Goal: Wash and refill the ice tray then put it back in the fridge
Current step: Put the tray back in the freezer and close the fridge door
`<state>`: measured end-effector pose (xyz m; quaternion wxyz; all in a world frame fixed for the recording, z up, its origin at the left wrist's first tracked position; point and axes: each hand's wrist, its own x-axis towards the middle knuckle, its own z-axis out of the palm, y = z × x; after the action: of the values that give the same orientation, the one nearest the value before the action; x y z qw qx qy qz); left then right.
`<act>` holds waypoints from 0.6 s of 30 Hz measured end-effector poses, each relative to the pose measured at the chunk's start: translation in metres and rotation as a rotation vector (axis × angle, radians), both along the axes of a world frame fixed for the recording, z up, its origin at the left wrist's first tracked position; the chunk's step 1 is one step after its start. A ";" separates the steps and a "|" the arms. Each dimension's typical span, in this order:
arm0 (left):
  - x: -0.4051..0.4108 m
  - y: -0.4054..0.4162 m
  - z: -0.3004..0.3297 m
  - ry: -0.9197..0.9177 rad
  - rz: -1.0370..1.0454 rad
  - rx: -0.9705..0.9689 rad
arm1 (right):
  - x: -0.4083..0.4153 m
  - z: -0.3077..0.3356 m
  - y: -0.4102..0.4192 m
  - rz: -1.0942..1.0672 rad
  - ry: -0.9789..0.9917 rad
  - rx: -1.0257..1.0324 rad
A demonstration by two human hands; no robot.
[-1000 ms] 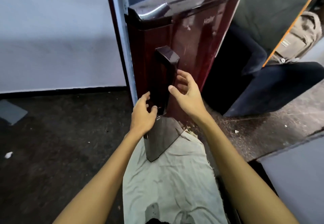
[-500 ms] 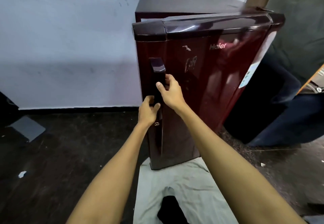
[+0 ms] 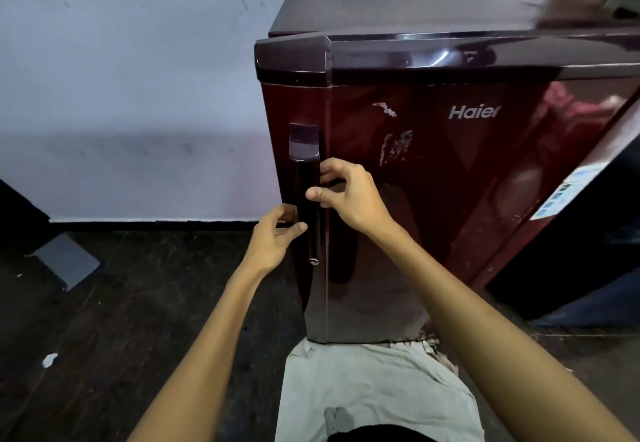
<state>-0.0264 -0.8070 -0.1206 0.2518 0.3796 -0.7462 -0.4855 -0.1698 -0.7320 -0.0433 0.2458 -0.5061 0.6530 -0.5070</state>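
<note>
A dark maroon single-door fridge (image 3: 433, 164) stands against the wall with its door shut. Its vertical black door handle (image 3: 304, 178) runs down the door's left edge, with a small round lock (image 3: 313, 261) at its foot. My right hand (image 3: 349, 196) is wrapped on the handle from the right, thumb across its front. My left hand (image 3: 277, 237) grips the handle's left edge just below, above the lock. No ice tray is in view.
A pale cloth (image 3: 374, 389) lies on the dark floor (image 3: 121, 320) at the fridge's foot. A grey flat piece (image 3: 67, 261) lies at the left by the white wall (image 3: 138, 95). Dark fabric (image 3: 588, 286) fills the space right of the fridge.
The fridge door has swung from open to fully shut. Both hands stayed at the handle, and my view has risen to face the door's front.
</note>
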 end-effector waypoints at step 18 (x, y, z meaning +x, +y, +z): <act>-0.012 -0.001 -0.009 0.051 0.098 -0.099 | -0.007 -0.020 -0.010 0.008 -0.110 -0.058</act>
<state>-0.0386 -0.8083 -0.1301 0.3127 0.3903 -0.7431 -0.4446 -0.1768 -0.7420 -0.0634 0.2685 -0.4871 0.6216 -0.5516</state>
